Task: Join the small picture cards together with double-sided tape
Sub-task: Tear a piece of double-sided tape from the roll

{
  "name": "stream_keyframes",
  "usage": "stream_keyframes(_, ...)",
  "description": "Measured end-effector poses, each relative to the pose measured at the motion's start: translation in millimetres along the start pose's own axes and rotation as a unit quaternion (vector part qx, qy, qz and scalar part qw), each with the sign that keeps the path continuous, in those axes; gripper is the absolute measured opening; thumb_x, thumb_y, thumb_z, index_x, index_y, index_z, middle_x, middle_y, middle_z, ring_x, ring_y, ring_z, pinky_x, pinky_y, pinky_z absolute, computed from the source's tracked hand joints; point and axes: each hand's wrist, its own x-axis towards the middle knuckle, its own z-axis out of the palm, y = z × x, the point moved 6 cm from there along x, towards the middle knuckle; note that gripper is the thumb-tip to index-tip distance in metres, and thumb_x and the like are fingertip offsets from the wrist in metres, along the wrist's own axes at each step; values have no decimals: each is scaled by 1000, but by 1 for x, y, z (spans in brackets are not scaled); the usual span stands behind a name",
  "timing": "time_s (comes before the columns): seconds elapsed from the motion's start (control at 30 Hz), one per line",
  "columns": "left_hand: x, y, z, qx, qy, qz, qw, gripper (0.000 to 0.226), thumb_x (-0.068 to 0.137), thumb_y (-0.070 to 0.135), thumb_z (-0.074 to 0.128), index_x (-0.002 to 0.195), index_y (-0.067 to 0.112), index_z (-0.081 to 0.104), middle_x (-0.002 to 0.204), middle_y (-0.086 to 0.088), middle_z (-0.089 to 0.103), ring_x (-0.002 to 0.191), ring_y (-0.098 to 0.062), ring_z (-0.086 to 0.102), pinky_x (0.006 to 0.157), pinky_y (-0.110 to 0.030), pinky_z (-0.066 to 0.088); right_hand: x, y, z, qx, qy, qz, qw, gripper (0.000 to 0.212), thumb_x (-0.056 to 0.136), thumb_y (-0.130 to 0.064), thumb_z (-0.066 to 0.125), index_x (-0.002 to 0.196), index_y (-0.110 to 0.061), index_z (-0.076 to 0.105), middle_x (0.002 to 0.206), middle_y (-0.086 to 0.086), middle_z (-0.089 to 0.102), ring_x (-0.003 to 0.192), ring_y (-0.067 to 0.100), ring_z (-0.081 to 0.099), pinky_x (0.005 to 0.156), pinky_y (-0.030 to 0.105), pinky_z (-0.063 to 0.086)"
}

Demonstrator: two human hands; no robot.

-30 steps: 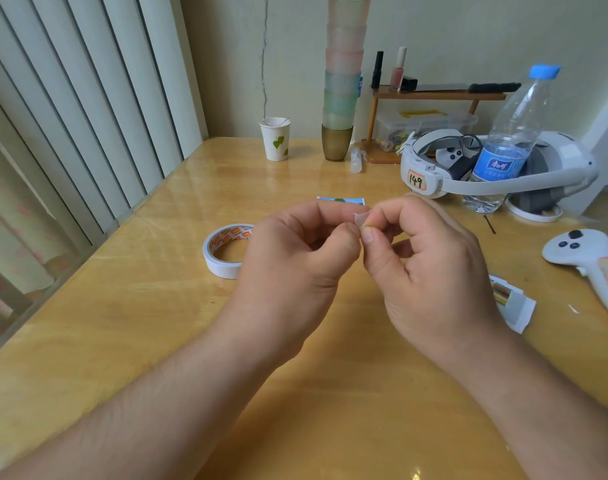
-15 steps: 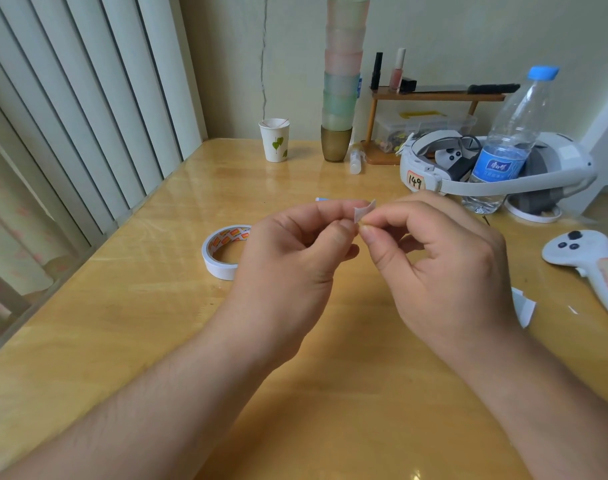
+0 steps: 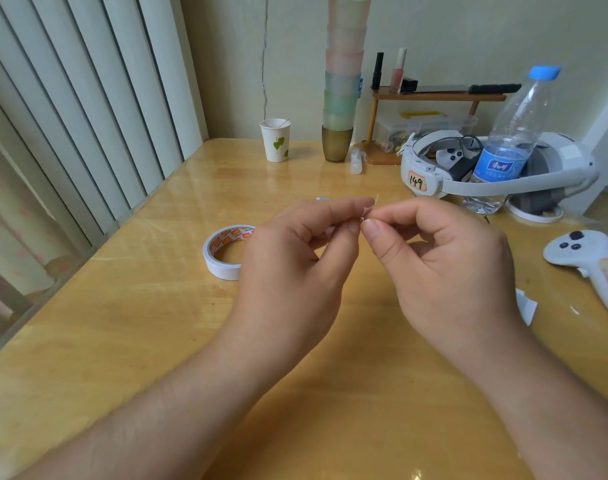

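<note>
Above the yellow wooden table, left hand and right hand both pinch a small white tape piece; probably peeling its backing, which needs a careful pull apart next.

A small white tape piece sticks up above the table; the tape roll lies flat.

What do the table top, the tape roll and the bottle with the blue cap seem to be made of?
Table top: likely wood under a glossy varnish; grain lines and bright reflections show.
Tape roll: seemingly white paper-backed tape on a printed cardboard core; matt outside, orange marks inside.
Bottle: clear thin plastic, probably; see-through wall, blue label and blue cap.
</note>
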Motion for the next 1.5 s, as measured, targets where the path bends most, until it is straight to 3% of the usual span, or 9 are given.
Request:
stream_keyframes(0.23, -2, 16, -2, 211, 43, 171, 961, 25, 96, 13, 69, 117, 23, 80, 102, 10, 75, 96, -3, 68, 81, -19, 52, 1, 2, 4, 24, -2, 45, 999, 6, 92, -28, 70, 89, -32, 73, 77, -18, 71, 76, 9, 69, 65, 24, 56)
stream_keyframes(0.37, -4, 18, 1, 258, 56, 224, 938, 24, 94, 11, 75, 116, 20, 80, 99, 7, 75, 90, -7, 67, 76, -23, 52, 0, 1, 5, 20, 16, 46, 999, 9, 90, -25, 69, 83, -31, 69, 73, -16, 68, 71, 7, 65, 62, 16, 50)
stream_keyframes(0.47, -3, 14, 1, 207, 49, 170, 962, 19, 94, 17, 77, 112, 23, 81, 100, 13, 76, 92, -2, 68, 81, -20, 54, 0, 1, 7, 11, 28, 43, 999, 11, 88, -21, 67, 81, -29, 66, 72, -13, 66, 68, 5, 61, 62, 10, 43)
stream_keyframes(0.57, -1, 3, 5, 46, -7, 19, 999, 18, 95, 17, 73, 109, 24, 82, 101, 14, 80, 97, -6, 75, 91, -34, 61, 1, 2, 5, 24, 26, 42, 998, 10, 88, -21, 66, 82, -29, 65, 76, -13, 67, 72, 4, 62, 64, 9, 43)
stream_keyframes(0.73, 1, -6, 9, -159, -76, -108, 978, 17, 97, 1, 67, 109, 3, 78, 103, -15, 80, 105, -33, 76, 103, -49, 58, 2, 6, 7, 103, -23, 41, 994, 10, 92, -23, 65, 86, -30, 66, 79, -8, 69, 76, 19, 68, 67, 38, 58)
stream_keyframes(0.87, 2, -13, 9, -205, -80, -146, 964, 27, 88, 9, 65, 109, -2, 77, 110, -24, 77, 112, -47, 70, 107, -57, 53, 2, 6, 8, 110, -43, 38, 992, 9, 93, -24, 64, 86, -30, 66, 79, -9, 69, 73, 21, 69, 66, 43, 58)
stream_keyframes(1.07, 3, -11, 5, -145, -79, -116, 979, 18, 97, 9, 71, 113, 11, 79, 105, -4, 82, 101, -23, 76, 97, -35, 59, 4, 5, 0, 94, -58, 52, 993, 6, 93, -25, 70, 93, -31, 74, 83, -12, 73, 80, 19, 72, 68, 42, 61)
stream_keyframes(1.27, -1, 0, 0, -25, -21, -38, 999, 21, 97, 12, 72, 109, 26, 82, 98, 14, 81, 93, -7, 76, 89, -34, 61, 1, 9, 5, 137, -48, 113, 983, 6, 90, -32, 70, 89, -29, 76, 81, -3, 76, 79, 23, 74, 72, 52, 62)
stream_keyframes(1.5, -3, 9, -3, 115, 12, 67, 991, 27, 92, 13, 72, 106, 34, 82, 97, 18, 77, 95, -11, 73, 85, -33, 58, 0, 7, 6, 167, -30, 157, 973, 9, 87, -25, 68, 81, -22, 75, 70, 4, 74, 65, 25, 72, 68, 54, 61)
